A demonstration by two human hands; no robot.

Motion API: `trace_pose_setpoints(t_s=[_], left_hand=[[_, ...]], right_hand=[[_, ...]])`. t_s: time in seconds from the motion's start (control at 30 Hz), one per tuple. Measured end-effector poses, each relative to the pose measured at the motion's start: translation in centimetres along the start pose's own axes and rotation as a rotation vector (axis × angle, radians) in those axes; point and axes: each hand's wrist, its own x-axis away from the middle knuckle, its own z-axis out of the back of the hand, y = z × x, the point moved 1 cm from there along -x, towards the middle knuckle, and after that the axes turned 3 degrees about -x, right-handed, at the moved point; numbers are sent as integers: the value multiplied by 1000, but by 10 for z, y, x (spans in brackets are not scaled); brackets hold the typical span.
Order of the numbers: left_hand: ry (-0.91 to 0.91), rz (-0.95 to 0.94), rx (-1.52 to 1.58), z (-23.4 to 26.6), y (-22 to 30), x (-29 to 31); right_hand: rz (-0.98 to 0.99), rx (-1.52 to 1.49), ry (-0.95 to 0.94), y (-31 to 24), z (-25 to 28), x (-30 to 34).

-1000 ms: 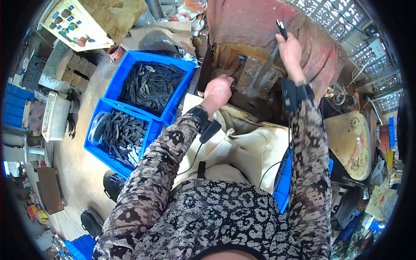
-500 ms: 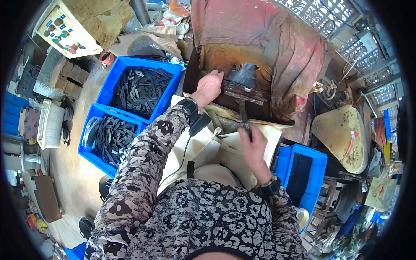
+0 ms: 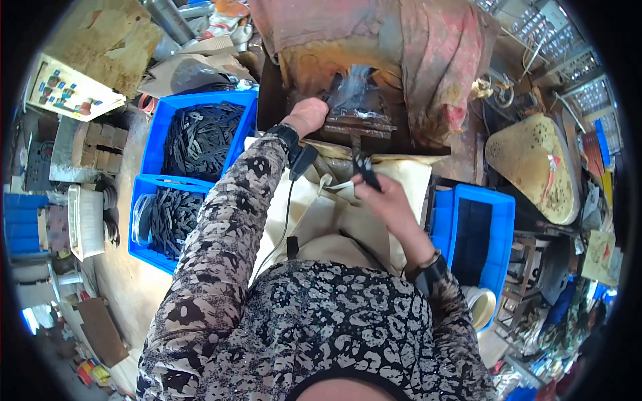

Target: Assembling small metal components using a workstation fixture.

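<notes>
Our right hand's (image 3: 391, 204) grip, wrapped round the dark handle (image 3: 370, 178), has swung from the trough's (image 3: 271, 100) far right to its front edge, seemingly centring work on the wet metal block (image 3: 364, 127); our left hand's (image 3: 309, 115) grip we cannot tell.

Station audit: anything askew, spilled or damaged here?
The reddish cloth draped at the metal enclosure is blotched rust-brown, so it looks dirty. At right, the pale, rounded triangular panel has dark spots. Whether either is actually damaged, I can't tell.
</notes>
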Motion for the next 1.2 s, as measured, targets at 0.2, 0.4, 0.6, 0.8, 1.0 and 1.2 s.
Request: trace_pose_setpoints(t_s=[0.2,0.4,0.6,0.8,1.0,1.2], left_hand=[[32,118,24,9,-6,5],[436,129,372,28,14,49],[771,-116,537,33,82,70],[628,-41,567,30,95,76],[498,-84,238,27,101,83],[124,35,1186,47,56,90]], right_hand=[[-240,-893,-76,39,46,-41],[-140,-972,26,49,47,-72],[-16,-1096,250,43,26,-110],[81,-1093,310,36,6,-119],[45,-1104,355,48,1,-132],[-47,-1060,268,46,32,-108]])
